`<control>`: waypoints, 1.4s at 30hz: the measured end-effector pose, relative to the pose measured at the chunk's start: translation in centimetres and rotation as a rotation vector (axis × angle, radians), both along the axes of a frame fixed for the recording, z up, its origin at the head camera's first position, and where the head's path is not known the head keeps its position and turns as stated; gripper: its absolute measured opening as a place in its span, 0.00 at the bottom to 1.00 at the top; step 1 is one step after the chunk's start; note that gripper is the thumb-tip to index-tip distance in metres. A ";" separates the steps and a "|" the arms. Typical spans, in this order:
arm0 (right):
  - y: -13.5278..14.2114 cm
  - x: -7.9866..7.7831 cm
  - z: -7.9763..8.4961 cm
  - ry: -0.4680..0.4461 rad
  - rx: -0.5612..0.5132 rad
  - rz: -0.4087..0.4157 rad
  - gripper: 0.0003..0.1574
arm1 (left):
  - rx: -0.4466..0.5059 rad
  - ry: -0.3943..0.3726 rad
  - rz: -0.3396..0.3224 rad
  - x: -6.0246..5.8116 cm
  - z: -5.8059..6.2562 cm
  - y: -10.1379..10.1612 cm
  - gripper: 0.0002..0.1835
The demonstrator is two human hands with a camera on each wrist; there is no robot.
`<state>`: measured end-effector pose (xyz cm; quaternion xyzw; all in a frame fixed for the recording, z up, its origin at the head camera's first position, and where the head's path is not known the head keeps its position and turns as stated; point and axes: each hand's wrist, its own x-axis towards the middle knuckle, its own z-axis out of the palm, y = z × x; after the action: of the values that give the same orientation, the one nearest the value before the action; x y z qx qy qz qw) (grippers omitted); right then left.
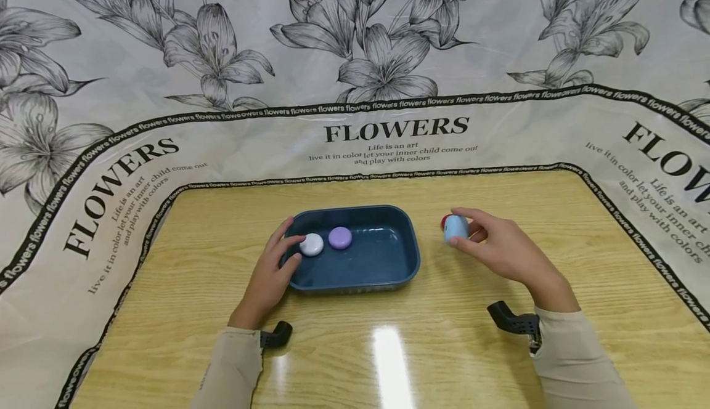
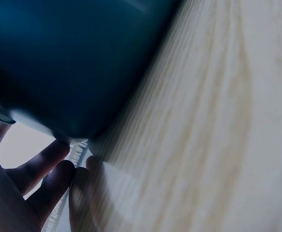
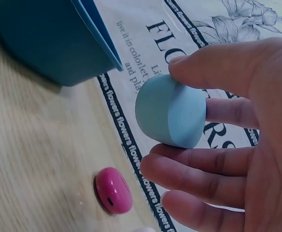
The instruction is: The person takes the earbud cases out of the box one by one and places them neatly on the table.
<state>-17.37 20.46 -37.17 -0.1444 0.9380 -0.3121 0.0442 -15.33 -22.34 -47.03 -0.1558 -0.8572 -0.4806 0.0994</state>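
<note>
Pinching the light-blue rounded case (image 1: 455, 229) in the right hand (image 1: 501, 246) and resting the left hand (image 1: 273, 270) loosely on the dark-blue bin (image 1: 379, 264), best to steer clear of the magenta case (image 3: 113, 188).

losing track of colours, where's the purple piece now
In the head view, the purple piece lies inside the blue tray, slightly left of centre, just right of the white piece.

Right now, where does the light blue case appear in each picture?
Head: right of centre, the light blue case in the right hand.
Left wrist: not in it.
Right wrist: near the middle, same hand.
Shared landmark: dark blue tub, near the centre in head, upper left in both wrist views.
</note>
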 end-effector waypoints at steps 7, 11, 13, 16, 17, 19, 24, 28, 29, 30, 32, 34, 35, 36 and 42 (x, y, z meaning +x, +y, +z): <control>0.8 -0.2 -0.1 -0.022 0.000 -0.009 0.44 | -0.003 -0.010 0.005 0.0 0.0 -0.1 0.18; 1.2 -0.3 0.0 -0.019 0.018 -0.013 0.44 | -0.006 -0.004 0.006 -0.1 0.0 -0.1 0.18; 1.4 -0.3 0.0 -0.017 0.023 -0.016 0.44 | -0.005 -0.002 0.007 -0.1 0.0 -0.1 0.18; 1.6 -0.4 0.0 -0.016 0.028 -0.017 0.44 | -0.001 0.000 0.007 -0.1 0.0 -0.1 0.18; 1.7 -0.5 0.0 -0.019 0.028 -0.017 0.44 | 0.001 -0.002 0.008 -0.1 0.1 -0.1 0.18; 1.8 -0.5 -0.1 -0.026 0.032 -0.020 0.43 | 0.004 -0.005 0.007 -0.1 0.1 0.0 0.18; 2.3 -0.6 -0.6 -0.049 0.043 -0.020 0.41 | 0.007 -0.009 0.004 0.0 0.2 0.0 0.18; 2.6 -0.7 -1.0 -0.066 0.055 -0.017 0.41 | 0.005 -0.012 0.005 0.1 0.3 0.0 0.18; 2.7 -0.8 -1.1 -0.069 0.056 -0.015 0.41 | 0.004 -0.013 0.006 0.1 0.3 0.0 0.18; 2.8 -0.9 -1.2 -0.074 0.060 -0.015 0.41 | 0.005 -0.014 0.006 0.1 0.3 0.0 0.18; 2.9 -1.0 -1.4 -0.079 0.068 -0.016 0.41 | 0.006 -0.015 0.006 0.1 0.4 0.1 0.18; 3.1 -1.1 -1.6 -0.084 0.074 -0.017 0.41 | 0.007 -0.016 0.008 0.1 0.4 0.1 0.18; 3.2 -1.1 -1.7 -0.086 0.076 -0.017 0.41 | 0.008 -0.016 0.008 0.1 0.4 0.1 0.18; 3.3 -1.2 -1.7 -0.089 0.080 -0.017 0.41 | 0.009 -0.016 0.008 0.1 0.4 0.0 0.18; 3.7 -1.3 -2.1 -0.105 0.093 -0.012 0.43 | 0.009 -0.019 0.009 0.2 0.4 0.1 0.18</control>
<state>-18.64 24.17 -39.26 -0.1201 0.9487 -0.2757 0.0980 -15.15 -22.26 -46.60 -0.1467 -0.8566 -0.4856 0.0941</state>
